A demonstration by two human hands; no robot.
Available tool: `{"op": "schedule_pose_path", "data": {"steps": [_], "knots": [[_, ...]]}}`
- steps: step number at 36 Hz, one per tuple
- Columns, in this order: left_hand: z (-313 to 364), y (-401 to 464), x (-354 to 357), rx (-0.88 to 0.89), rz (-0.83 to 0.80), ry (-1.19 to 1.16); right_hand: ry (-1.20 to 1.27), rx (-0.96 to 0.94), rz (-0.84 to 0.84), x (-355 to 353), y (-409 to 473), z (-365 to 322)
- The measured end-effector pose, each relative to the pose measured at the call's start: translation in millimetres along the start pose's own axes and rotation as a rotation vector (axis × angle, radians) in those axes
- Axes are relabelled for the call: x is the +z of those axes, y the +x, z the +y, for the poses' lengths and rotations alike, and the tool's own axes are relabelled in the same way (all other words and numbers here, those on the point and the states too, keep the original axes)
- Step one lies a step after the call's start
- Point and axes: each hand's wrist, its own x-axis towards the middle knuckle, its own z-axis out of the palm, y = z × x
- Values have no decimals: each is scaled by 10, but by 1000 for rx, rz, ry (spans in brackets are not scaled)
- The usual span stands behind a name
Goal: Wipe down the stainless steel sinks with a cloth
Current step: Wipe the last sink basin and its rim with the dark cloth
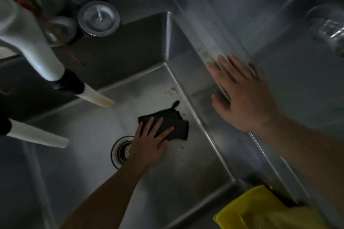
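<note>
Both hands flat: left hand (150, 145) presses cloth (167, 122) in sink (186, 173), right hand (242, 95) on rim.

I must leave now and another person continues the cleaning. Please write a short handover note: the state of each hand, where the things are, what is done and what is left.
Left hand: flat, straight fingers pressing the dark cloth onto the sink floor, beside the drain.
Right hand: open, resting on the divider ledge between the basins.
Yellow cloth: lying on the near rim, unused.
Done: cannot tell how much is wiped.
Left: brown specks remain near the far right corner of the floor, and stains on the ledge ahead of the right hand. The second basin, on the right, still holds a glass.
</note>
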Motion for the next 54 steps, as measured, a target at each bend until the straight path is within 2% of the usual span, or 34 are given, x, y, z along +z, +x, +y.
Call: {"op": "schedule_pose_path", "data": {"steps": [4,6,10,13,18,21,25,30,33,36,38,41,44,51,54], "knots": [[-130,298,-146,-397,10,-65,14,-4,14,17,7,22],[-240,517,-212,-538,-16,-139,-8,-16,-8,30,4,26],[-237,990,-321,-725,-32,-262,-8,-7,-75,2,32,30],[-97,1390,-388,-778,-36,-322,9,-3,-88,13,19,27],[173,1841,-490,-625,-70,-346,-6,-17,-91,8,41,27],[208,1757,-479,-534,-84,-294,-16,-25,-92,-3,29,34],[310,1020,-343,-194,-106,-70,-16,-25,-97,-36,29,21],[747,-40,-70,236,-167,-41,-14,-22,-99,-59,33,1],[865,-304,53,301,-183,-38,2,-29,-94,-50,45,2],[758,-148,-12,304,-131,-58,23,-30,-87,-27,38,-2],[612,85,-112,229,-96,-105,24,-34,-70,-20,36,5],[375,565,-283,-39,-79,-128,24,-34,-49,-19,48,-6],[143,1091,-455,-264,-136,-148,31,-33,-64,-27,51,-6],[-49,1901,-718,-584,-198,-329,35,-51,-32,5,38,19],[41,1979,-704,-648,-185,-364,40,-43,-41,-8,37,23]]}}
